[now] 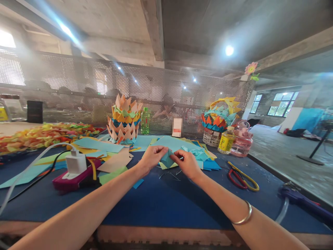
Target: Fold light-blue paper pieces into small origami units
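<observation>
- Folded blue-green paper (pixel 167 160) was between the fingers of both hands, above the tabletop (pixel 156 208).
- Left fingers (pixel 161 150) pinched its upper edge; right fingers (pixel 178 156) gripped its right side.
- Light-blue sheets (pixel 169 141) lay just beyond the fingers.
- Scissors (pixel 240 176) with red and yellow handles lay to the fingers' right.
- Left of the fingers, a white plug (pixel 75 162) sat in a magenta power strip (pixel 70 181).
- Farther off, leftward, a tiered paper ornament (pixel 123 129) stood beside a green bottle (pixel 145 121).
</observation>
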`<state>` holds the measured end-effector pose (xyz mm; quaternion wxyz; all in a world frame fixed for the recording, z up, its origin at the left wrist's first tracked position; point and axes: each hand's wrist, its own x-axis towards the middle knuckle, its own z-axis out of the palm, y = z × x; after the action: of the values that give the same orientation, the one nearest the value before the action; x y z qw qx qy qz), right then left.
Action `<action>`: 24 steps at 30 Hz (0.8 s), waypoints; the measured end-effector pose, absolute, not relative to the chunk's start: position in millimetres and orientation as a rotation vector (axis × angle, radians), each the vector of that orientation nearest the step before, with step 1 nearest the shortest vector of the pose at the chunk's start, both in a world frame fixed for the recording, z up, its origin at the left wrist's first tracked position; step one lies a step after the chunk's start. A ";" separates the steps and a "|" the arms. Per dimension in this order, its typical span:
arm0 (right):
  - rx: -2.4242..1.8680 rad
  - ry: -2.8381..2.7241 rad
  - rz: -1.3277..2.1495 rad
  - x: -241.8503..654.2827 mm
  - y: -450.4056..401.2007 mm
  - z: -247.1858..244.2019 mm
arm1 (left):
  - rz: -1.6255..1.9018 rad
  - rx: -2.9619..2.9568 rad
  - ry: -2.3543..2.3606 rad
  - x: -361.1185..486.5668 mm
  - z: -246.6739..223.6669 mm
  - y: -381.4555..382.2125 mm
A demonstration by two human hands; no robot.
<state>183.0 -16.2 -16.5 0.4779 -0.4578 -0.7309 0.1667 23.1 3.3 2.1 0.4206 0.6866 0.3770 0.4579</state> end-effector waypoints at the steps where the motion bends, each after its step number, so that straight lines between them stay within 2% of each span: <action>1: -1.125 -1.783 0.401 183.3 -15.9 -16.6 | 1.135 1.711 0.943 22.8 2.0 3.9; 24: -1.110 -1.801 0.447 184.4 -14.7 -17.0 | 1.161 1.727 0.957 21.4 6.7 4.0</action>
<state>184.4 -14.7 -17.0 0.4701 -0.4531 -0.7351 0.1824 21.4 4.0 6.7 0.4128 0.6868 0.3806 0.4616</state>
